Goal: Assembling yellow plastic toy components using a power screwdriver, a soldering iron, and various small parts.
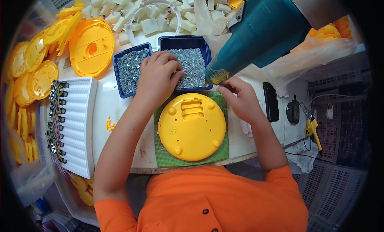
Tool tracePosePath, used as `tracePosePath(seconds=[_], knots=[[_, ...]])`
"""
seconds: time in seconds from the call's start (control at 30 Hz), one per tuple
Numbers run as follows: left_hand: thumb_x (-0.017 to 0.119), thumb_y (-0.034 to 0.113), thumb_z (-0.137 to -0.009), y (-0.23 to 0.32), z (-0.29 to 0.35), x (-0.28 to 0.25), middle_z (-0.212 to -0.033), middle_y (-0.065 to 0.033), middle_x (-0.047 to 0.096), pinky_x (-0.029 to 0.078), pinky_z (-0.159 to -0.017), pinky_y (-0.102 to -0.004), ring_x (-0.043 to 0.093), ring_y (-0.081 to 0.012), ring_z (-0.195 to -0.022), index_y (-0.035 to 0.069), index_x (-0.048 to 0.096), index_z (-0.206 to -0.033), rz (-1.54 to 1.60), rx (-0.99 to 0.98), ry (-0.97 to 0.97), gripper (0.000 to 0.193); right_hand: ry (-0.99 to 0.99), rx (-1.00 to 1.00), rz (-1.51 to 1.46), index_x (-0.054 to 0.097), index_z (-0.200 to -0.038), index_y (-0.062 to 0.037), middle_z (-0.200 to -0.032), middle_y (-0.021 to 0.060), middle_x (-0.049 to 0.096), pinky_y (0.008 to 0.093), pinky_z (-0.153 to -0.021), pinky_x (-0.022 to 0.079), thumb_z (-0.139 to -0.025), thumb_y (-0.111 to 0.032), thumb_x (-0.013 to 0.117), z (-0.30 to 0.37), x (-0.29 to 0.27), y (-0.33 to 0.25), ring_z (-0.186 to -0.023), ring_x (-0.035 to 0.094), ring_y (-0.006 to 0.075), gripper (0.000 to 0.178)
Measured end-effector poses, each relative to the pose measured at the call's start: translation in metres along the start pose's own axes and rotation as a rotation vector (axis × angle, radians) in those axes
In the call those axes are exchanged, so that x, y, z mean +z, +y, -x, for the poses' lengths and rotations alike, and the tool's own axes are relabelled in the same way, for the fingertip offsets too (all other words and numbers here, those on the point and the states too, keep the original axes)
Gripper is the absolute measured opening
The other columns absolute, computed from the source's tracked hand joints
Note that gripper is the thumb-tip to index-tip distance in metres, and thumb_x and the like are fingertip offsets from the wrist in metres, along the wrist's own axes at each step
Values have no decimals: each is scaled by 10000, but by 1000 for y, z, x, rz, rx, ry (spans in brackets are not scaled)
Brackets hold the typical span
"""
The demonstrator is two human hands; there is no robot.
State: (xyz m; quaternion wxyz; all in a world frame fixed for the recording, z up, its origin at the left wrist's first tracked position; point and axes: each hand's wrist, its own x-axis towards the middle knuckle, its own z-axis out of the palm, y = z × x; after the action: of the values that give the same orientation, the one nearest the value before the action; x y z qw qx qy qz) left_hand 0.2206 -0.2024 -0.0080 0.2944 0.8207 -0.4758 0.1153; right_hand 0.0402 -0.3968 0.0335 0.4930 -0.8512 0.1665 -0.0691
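My left hand (158, 74) reaches over the divide between two dark blue bins, its curled fingertips down in the screws (192, 68) of the right-hand bin; what they pinch is hidden. Beside the tip of a hanging teal power screwdriver (256, 36), my right hand (239, 99) has thumb and forefinger pinched together, on something too small to make out. Between my forearms a round yellow plastic housing (191, 132) lies on a green mat (162, 158), with its battery compartment (192, 109) facing up. More small metal screws (130, 74) fill the left-hand bin.
Round yellow shells (91, 48) are piled at the left, by a white ridged tray (76, 124) with wired parts. Pale block-shaped pieces (150, 26) and a white ring (129, 26) lie at the back. A black phone-like object (271, 102) and a yellow tool (312, 130) are at right.
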Motion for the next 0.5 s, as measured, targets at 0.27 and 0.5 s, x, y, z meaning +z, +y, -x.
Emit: tracePosePath(seconds=[0.27, 0.5], knots=[[743, 87, -881, 25, 19, -27, -984, -58, 711, 524, -876, -369, 676, -245, -1005, 52, 737, -949, 256, -195, 7, 77, -44, -15, 22, 739, -1099, 28, -983, 128, 754, 279, -779, 547, -954, -81, 700, 5, 11, 8, -872, 709, 151, 186], [727, 46, -929, 37, 52, -42, -909, -81, 737, 540, -719, -264, 684, -120, -795, -6, 728, -1004, 665, -589, -60, 92, -55, -259, 359, 741, -959, -57, -918, 145, 735, 408, -742, 556, -938, -178, 661, -1, 17, 9, -803, 698, 345, 147]])
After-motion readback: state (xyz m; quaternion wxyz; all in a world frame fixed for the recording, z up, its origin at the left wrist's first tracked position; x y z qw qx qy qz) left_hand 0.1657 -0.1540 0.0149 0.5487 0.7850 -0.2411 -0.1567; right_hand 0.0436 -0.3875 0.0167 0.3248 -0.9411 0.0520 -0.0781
